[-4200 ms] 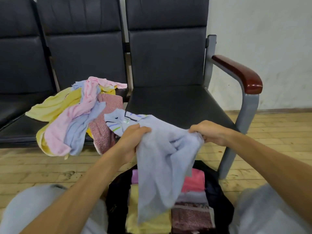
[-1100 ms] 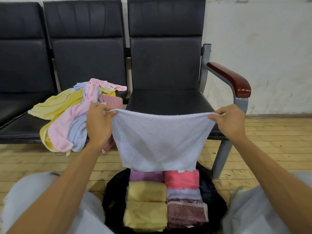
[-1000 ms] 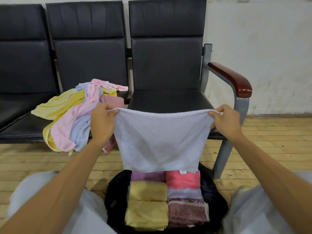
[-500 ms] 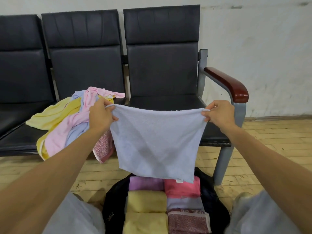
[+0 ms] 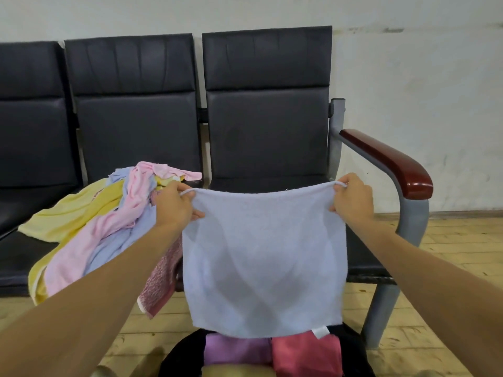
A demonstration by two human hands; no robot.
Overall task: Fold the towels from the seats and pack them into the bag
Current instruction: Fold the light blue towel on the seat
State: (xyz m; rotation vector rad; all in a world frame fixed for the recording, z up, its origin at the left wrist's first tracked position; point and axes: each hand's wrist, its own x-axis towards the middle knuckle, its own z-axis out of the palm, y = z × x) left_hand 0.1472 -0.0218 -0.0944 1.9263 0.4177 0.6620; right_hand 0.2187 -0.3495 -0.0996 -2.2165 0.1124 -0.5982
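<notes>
A pale blue towel [image 5: 264, 262] hangs flat and spread out in front of the right-hand seat. My left hand [image 5: 174, 205] pinches its top left corner and my right hand [image 5: 352, 201] pinches its top right corner. Below it the black bag [image 5: 179, 357] stands open on the floor with folded towels inside; a purple one [image 5: 234, 352] and a red one [image 5: 307, 355] show. A heap of unfolded towels [image 5: 103, 227] in yellow, pink, blue and maroon lies on the middle seat.
A row of black seats [image 5: 266, 126] stands against a white wall. The right seat has a grey metal frame with a dark red armrest [image 5: 389, 161]. The floor [image 5: 457, 251] is pale wooden boards.
The bunched towel has been shaken out and stretched flat between both hands. The hands then rose and moved forward toward the seat, and the view tilted up, leaving less of the bag in sight.
</notes>
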